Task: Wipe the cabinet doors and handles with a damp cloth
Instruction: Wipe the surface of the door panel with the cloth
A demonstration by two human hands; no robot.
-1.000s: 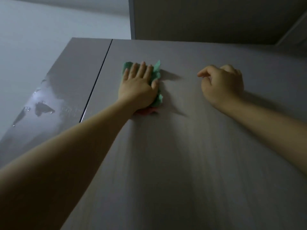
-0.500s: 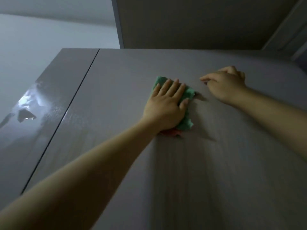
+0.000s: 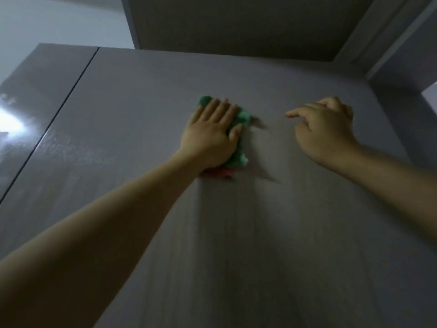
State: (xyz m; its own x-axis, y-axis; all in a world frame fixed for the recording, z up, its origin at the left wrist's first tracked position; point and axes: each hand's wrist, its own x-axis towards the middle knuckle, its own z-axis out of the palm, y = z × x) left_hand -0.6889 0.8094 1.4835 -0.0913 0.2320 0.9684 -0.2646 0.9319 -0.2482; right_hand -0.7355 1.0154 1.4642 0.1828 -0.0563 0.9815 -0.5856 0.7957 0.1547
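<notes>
View looking up along a tall grey cabinet door [image 3: 236,233], wiping in progress. Nearest the camera, both bare forearms enter from the lower corners and reach upward, which puts the hands high on the panel, where the work is judged to be taking place.

Left hand [image 3: 212,136]: laid flat with fingers extended and close together, palm pressing a green cloth [image 3: 237,152] against the door. The flat palm spreads pressure over the fabric so that it stays in full contact; it is pressed rather than pinched. A reddish part of the cloth [image 3: 218,173] shows below the heel of the hand.

Right hand [image 3: 324,131]: to the right of the cloth and apart from it, fingers loosely curled, holding nothing. It probably steadies the person against the panel; actual contact cannot be confirmed.

Left of the hands, a dark vertical seam [image 3: 59,117] separates this panel from the neighbouring door [image 3: 30,119], whose glossy face carries a bright reflection and a faint speckled sheen. No handle is visible. Beyond the top edge lies a darker overhead panel [image 3: 236,24].
</notes>
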